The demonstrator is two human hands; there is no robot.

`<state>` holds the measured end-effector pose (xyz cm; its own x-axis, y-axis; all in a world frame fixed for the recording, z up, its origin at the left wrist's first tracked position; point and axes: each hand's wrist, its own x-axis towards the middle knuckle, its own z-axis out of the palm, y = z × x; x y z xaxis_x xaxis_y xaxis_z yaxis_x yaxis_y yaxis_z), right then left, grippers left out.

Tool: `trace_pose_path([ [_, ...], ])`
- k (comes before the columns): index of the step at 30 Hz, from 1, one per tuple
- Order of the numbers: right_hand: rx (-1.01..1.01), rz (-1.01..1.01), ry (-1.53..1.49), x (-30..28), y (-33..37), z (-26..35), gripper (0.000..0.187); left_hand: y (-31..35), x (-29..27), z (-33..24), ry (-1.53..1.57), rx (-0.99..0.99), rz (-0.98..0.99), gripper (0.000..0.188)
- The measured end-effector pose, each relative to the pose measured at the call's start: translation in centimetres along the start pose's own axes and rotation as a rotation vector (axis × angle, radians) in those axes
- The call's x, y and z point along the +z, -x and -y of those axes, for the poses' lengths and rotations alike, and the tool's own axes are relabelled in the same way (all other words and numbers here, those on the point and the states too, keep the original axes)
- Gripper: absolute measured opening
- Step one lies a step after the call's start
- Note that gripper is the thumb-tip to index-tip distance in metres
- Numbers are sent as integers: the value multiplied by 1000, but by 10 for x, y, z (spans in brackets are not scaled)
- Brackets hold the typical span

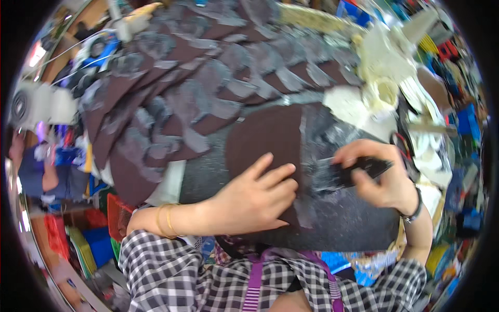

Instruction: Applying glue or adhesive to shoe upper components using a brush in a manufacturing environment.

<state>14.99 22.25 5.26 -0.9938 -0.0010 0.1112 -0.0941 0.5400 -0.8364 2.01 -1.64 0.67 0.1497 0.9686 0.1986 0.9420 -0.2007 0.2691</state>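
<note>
1. Piece (265, 135), brown, frame centre: left hand (257, 197) spread over it, gripping nothing, probably steadying.
2. Right hand (377, 177) closed around dark brush-like tool (345, 176), centre-right.
3. Overlapped pieces (231, 94), upper left, likely fanned keeping grey smears (195, 139) exposed.

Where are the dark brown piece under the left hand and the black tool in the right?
Dark brown piece (264, 138): head view, on its flat face.
Black tool (375, 166): head view, on its dark body.

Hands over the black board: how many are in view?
2: the left hand, fingers spread over the rounded brown piece, and the right hand, gripping a black brush to the piece's right. Neither hand is hidden.
</note>
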Motion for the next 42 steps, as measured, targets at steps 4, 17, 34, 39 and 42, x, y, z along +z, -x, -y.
trace_pose_path([
  [4, 72, -300, 68, -27, 23, -10, 10, 6, 0, -7, -252, -89, -74, 40],
  [17, 249, -558, -34, -52, 55, -45, 16, 183, -136, 161, -428, -1003, -961, 25],
  [34, 306, -621, 674, -113, -21, -92, 52, 12, -47, 49, -223, 22, 25, 61],
  [39, 451, -529, 399, -107, -28, -41, 45, -19, -9, 31, 138, 195, 184, 63],
  [42, 169, -390, -89, -60, -2, -31, 33, -9, -4, 27, 154, 152, 158, 63],
])
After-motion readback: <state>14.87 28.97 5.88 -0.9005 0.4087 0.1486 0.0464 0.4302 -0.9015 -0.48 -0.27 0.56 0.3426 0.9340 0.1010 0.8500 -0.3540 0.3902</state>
